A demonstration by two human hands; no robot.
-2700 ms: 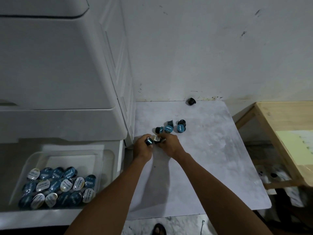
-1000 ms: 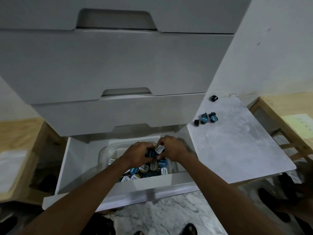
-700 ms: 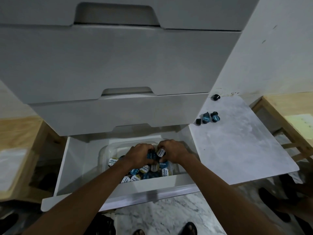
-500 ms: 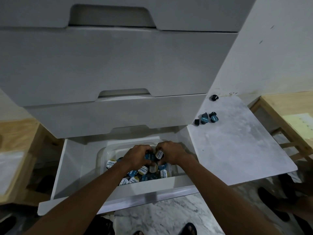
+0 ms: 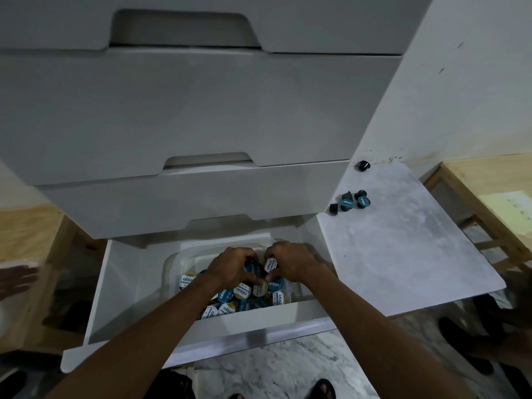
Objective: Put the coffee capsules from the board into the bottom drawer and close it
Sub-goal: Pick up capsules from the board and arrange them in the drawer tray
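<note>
Head view: A person crouched at a white chest reaches both arms into the open bottom drawer [image 5: 201, 336], where a clear plastic tub [image 5: 172, 264] holds a heap of coffee capsules [image 5: 244, 292]. The left hand [image 5: 233, 269] and right hand [image 5: 290, 263] meet knuckle to knuckle over the heap, fingers curled. The right pinches a white-lidded capsule [image 5: 270, 264] between thumb and fingertips. The left appears to grip a blue capsule [image 5: 253, 267], though its fingers hide most of it.

At 3 o'clock of the drawer lies the pale board [image 5: 403, 254]. A small cluster of capsules [image 5: 349, 203] sits near its far left corner, at roughly 1 o'clock from the hands. A lone capsule [image 5: 363, 165] rests at 12 o'clock of the cluster, by the wall.

The job looks well along but unfinished, and the drawer stands open. Risks from here: capsules let go onto the mound could roll over the tub's rim into the drawer bed. A heap piled too high might catch the drawer above when the drawer is closed. The lone capsule, dark against the wall's shadow, could be missed.
</note>
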